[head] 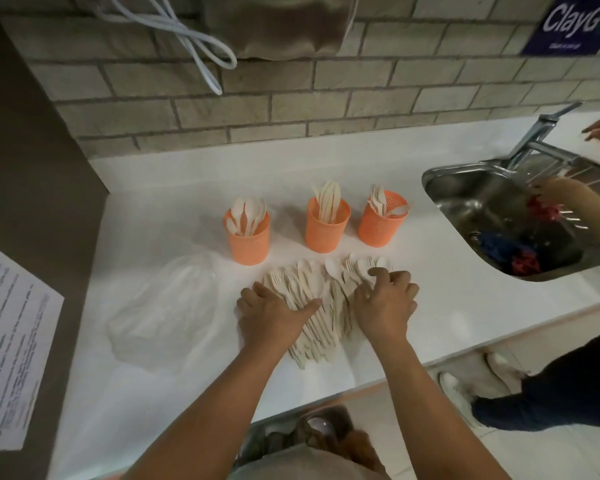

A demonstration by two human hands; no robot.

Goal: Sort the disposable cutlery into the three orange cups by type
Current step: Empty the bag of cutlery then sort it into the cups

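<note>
I stand at a white counter (326,174) set against a grey brick wall (291,98). A steel sink (440,188) with a tap (534,133) is sunk into it on my right, and another person's hand (561,192) reaches into the sink. A crumpled clear plastic bag (163,306) lies on my left, and past it is a printed sheet (11,341).

The cutlery is pale and wood-coloured. Most of it lies in a loose pile (323,317) on the counter just in front of the cups, handles pointing toward me. My left hand (271,313) lies flat on the pile's left side with the thumb spread out. My right hand (385,303) arches over the right side, bent fingertips on the pieces. I cannot tell whether it pinches one.

There are three orange cups in a row. The left cup (250,244) holds spoons, the middle cup (327,230) holds knives and the right cup (380,228) holds forks. There is one pile, with too many pieces to count.
</note>
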